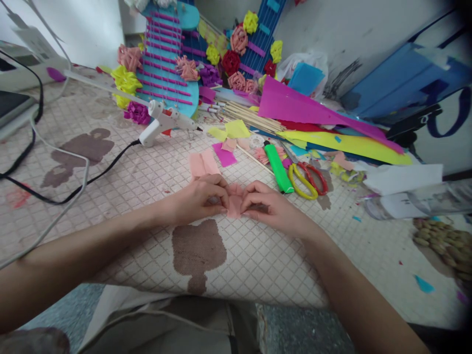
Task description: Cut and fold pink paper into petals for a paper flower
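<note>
A small piece of pink paper [235, 204] is held low over the patterned tablecloth, between my two hands. My left hand [201, 199] pinches its left edge. On the opposite edge, the fingers of my right hand [271, 204] are closed. Flat pink paper pieces [203, 164] lie just beyond my left hand. Past my right hand rest a green box cutter [278, 167] and scissors [308, 181] with one yellow and one red handle. Farther back on the left, a white glue gun [164, 120] lies on the cloth.
Paper flowers [127, 81] decorate blue boards [167, 59] at the back. Wooden sticks [247, 115] and coloured paper sheets [313, 110] lie behind the scissors. A black cord [110, 169] crosses the left side. A plastic bottle [416, 199] and a pile of nuts [442, 243] sit at right.
</note>
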The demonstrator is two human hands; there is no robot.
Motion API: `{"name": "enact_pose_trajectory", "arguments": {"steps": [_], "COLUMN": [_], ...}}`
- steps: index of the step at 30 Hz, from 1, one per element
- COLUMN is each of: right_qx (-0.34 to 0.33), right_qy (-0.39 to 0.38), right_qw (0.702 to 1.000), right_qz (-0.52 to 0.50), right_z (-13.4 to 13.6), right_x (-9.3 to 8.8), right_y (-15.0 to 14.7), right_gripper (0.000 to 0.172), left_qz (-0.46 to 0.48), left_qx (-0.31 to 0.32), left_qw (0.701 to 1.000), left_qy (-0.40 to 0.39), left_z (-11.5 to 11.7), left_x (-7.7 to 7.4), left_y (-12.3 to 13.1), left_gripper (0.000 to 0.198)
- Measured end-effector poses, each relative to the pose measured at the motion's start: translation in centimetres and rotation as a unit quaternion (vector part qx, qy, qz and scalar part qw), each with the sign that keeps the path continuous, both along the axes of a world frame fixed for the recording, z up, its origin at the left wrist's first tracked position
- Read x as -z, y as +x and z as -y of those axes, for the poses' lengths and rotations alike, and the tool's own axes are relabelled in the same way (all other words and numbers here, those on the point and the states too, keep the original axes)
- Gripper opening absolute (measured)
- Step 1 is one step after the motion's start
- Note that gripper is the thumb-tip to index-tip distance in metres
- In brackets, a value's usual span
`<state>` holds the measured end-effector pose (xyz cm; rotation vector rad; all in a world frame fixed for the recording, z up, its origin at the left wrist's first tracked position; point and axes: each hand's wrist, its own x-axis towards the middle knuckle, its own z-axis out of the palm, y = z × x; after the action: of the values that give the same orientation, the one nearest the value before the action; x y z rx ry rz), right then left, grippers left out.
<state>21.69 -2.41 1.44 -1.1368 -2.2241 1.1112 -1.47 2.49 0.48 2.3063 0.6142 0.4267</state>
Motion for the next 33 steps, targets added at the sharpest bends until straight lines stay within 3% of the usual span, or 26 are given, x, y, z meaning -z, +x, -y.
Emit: {"name": "enact_pose_trajectory", "arguments": {"steps": [8, 16, 28, 33], "right_qx": [0.059, 0.060, 0.116, 0.076], "right_qy": [0.013, 0.016, 0.039, 0.009], "right_qw": [0.998, 0.998, 0.992, 0.997], "right_qz": [0.017, 0.006, 0.009, -0.004], "right_z": [0.3, 0.2, 0.7, 0.3], "right_x": [-0.1, 0.2, 1.0, 0.3], "right_y": [-1.0, -0.9, -1.9, -1.2], "right_gripper": [0.010, 0.010, 0.011, 0.010], "left_qz": [-0.043, -0.059, -0.064, -0.058], "left_qx": [-0.038, -0.057, -0.096, -0.088], "left_qw": [0.998, 0.996, 0.992, 0.993], "left_qy": [0.036, 0.033, 0.058, 0.059], "left_z": [0.6, 0.9, 1.2, 1.1], "left_x": [-0.1, -0.5, -0.3, -0.1], "left_y": [0.7, 1.2, 1.6, 1.5], "left_gripper": [0.008, 0.006, 0.011, 0.009]}}
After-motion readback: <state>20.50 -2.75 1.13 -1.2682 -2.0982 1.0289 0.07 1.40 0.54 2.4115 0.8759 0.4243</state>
